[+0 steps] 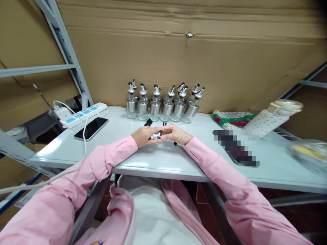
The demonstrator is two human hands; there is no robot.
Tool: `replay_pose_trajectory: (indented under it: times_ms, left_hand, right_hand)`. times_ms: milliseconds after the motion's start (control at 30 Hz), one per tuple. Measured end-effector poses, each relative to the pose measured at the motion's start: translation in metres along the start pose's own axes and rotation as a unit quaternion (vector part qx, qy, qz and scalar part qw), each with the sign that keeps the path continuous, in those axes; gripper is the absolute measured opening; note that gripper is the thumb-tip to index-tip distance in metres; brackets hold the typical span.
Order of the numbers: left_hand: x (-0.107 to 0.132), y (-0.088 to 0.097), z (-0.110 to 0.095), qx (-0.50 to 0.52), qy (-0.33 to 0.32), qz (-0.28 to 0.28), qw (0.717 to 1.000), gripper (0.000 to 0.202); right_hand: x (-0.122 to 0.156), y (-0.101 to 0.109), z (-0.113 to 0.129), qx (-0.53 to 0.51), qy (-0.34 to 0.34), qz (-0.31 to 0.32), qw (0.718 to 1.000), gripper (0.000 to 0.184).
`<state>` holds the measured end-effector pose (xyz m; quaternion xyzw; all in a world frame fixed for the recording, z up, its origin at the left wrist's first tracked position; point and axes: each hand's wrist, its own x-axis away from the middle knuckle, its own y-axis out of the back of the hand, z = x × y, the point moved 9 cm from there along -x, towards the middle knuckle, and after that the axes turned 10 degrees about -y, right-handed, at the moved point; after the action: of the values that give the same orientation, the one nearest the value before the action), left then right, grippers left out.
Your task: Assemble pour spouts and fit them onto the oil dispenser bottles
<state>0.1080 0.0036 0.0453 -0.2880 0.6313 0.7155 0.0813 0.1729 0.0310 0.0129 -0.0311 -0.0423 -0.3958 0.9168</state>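
My left hand (145, 136) and my right hand (176, 133) meet over the middle of the white table (158, 160). Both are closed on a small white and black pourer cap (156, 135) held between their fingertips. A few small black parts (148, 122) lie on the table just beyond the hands. Behind them stands a row of several glass oil bottles (163, 107) with steel sleeves and pourer tops, against the cardboard wall.
A phone (91, 128) lies face up at the left, next to a white power strip (81, 114) with a cable running off the table's edge. At the right lie a red-green cloth (231, 118), a spotted pouch (268, 120) and a plastic bag (309, 153).
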Motion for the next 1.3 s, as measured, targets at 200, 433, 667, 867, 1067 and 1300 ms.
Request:
replay_pose_trajectory:
  times_ms: [200, 433, 667, 867, 1067, 1300]
  left_hand:
    - [0.0, 0.0035, -0.0043, 0.006, -0.04, -0.038, 0.998, 0.04]
    - [-0.0014, 0.0073, -0.0056, -0.007, -0.038, -0.047, 0.998, 0.048]
    - [-0.0027, 0.005, -0.0044, -0.006, -0.02, -0.025, 0.999, 0.051]
    - [-0.0025, 0.0013, -0.0039, -0.015, -0.01, -0.015, 1.0, 0.044]
    - [-0.0022, 0.0006, -0.004, -0.016, -0.022, -0.016, 1.0, 0.037]
    - [-0.0019, 0.0004, -0.0032, -0.034, -0.009, 0.003, 0.999, 0.035]
  right_hand:
    - [0.0018, -0.0053, 0.0041, -0.004, 0.012, 0.02, 1.0, 0.022]
    - [0.0001, -0.0022, 0.0013, -0.021, 0.012, 0.014, 1.0, 0.028]
    - [-0.0007, -0.0022, 0.0013, -0.021, 0.008, 0.011, 1.0, 0.029]
    - [-0.0016, 0.0024, -0.0014, -0.002, 0.007, -0.004, 1.0, 0.028]
    - [-0.0013, 0.0035, -0.0013, -0.008, 0.012, -0.022, 1.0, 0.027]
    - [-0.0004, 0.0018, 0.0004, -0.001, 0.015, -0.027, 1.0, 0.027]
